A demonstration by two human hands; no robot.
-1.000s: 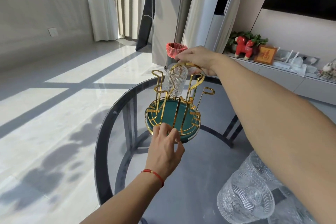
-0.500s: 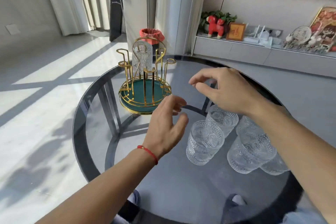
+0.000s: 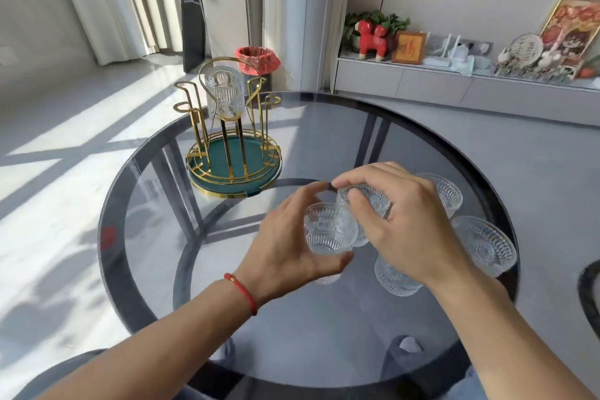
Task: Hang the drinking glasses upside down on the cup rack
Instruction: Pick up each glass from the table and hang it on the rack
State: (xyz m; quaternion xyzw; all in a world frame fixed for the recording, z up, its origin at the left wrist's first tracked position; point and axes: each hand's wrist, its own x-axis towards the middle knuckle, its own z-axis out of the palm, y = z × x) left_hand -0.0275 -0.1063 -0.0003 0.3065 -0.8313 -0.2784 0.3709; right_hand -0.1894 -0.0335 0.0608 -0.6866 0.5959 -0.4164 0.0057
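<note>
A gold wire cup rack (image 3: pixel 234 143) with a green base stands at the far left of the round glass table (image 3: pixel 227 269). One ribbed glass (image 3: pixel 224 95) hangs upside down on a rear peg. Several clear patterned glasses stand upright near the table's right side. My left hand (image 3: pixel 285 243) wraps around the nearest glass (image 3: pixel 328 230). My right hand (image 3: pixel 393 221) closes over the rim of a second glass (image 3: pixel 370 201) just behind it. Other glasses sit at the right (image 3: pixel 483 245), behind (image 3: pixel 446 193) and under my right wrist (image 3: pixel 394 276).
A red-lined waste bin (image 3: pixel 257 59) stands on the floor beyond the rack. A low white cabinet (image 3: pixel 454 88) with ornaments runs along the far wall. Dark chair seats show at the bottom left (image 3: pixel 65 373) and right edge (image 3: pixel 589 289). Sunlit floor lies to the left.
My right hand left the hung glass on the rack and came back to the standing glasses. My left hand let go of the rack base and took hold of the nearest glass.
</note>
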